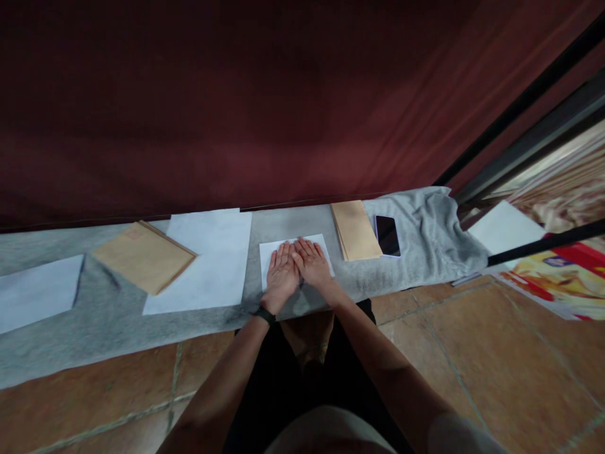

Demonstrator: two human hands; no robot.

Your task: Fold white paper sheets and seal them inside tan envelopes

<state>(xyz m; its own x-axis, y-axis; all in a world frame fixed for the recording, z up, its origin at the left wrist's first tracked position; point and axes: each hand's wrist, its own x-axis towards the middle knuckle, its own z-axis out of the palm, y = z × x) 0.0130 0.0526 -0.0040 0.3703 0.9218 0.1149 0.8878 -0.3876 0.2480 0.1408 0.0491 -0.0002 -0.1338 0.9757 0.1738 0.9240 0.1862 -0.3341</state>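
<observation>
A white sheet of paper (265, 252), perhaps folded, lies on the grey cloth in front of me. My left hand (282, 271) rests flat on its left half, fingers stretched out and pointing away from me. Beside it, my right hand (312, 261) is spread flat on the paper's right half, and the two hands touch at the thumbs. Both palms face down, so whatever is under them is hidden. To the right lies a stack of brown envelopes (357, 230).
A phone (387, 236) lies right of the envelopes. Leftward are large white sheets (208, 271), more brown envelopes (142, 255) and another white paper (38, 290). Grey cloth (118, 334) covers the narrow surface; a dark red curtain (283, 113) hangs behind. A colourful box (562, 277) sits far right.
</observation>
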